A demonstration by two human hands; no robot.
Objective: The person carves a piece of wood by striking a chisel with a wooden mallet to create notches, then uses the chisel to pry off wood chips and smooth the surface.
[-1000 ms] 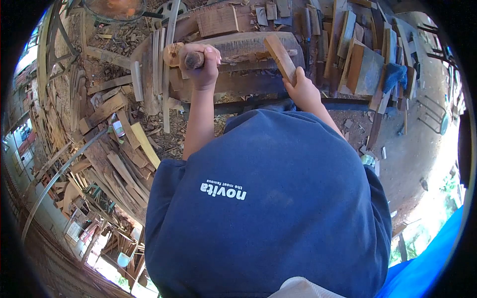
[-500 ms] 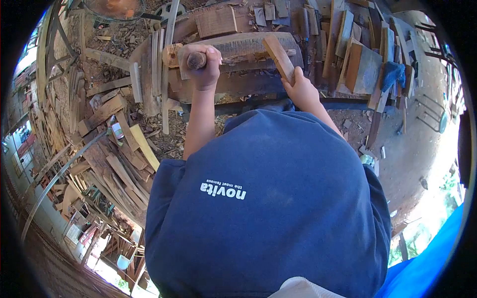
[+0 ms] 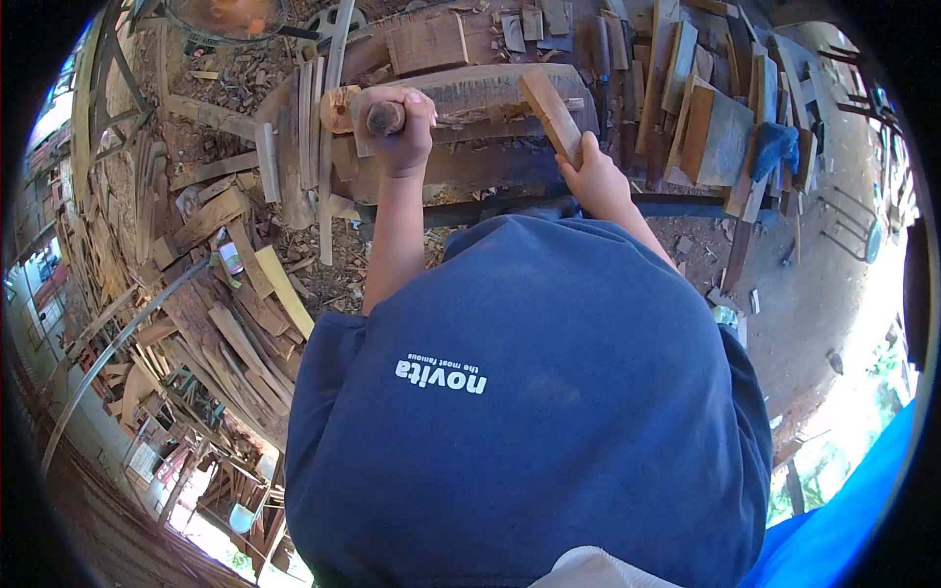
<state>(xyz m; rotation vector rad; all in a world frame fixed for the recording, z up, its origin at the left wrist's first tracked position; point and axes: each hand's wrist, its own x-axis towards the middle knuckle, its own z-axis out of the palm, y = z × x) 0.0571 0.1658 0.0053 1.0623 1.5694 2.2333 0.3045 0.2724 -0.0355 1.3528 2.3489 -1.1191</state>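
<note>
My left hand [image 3: 404,147] is wrapped in a fist around an upright, round wooden tool handle [image 3: 386,119], whose dark, worn end faces up. Whatever lies below that handle is hidden by the fist. Under and beside the fist lies a length of wood [image 3: 338,110], its lighter end sticking out to the left. Gripped at its near end by my right hand [image 3: 596,182], a flat wooden bar [image 3: 551,110] slants up and left over the thick timber [image 3: 490,88]. The bar's far end is apart from my left hand.
Stacked boards and blocks [image 3: 720,137] stand to the right, with a blue cloth [image 3: 776,149] on them. Scrap boards [image 3: 230,323] pile up at left, crossed by a long thin pole [image 3: 123,358]. A round pan [image 3: 225,18] sits at the upper left, and a stool [image 3: 867,238] at far right.
My left hand and the round handle have shifted very slightly to the left. My right hand and the wooden bar look the same.
</note>
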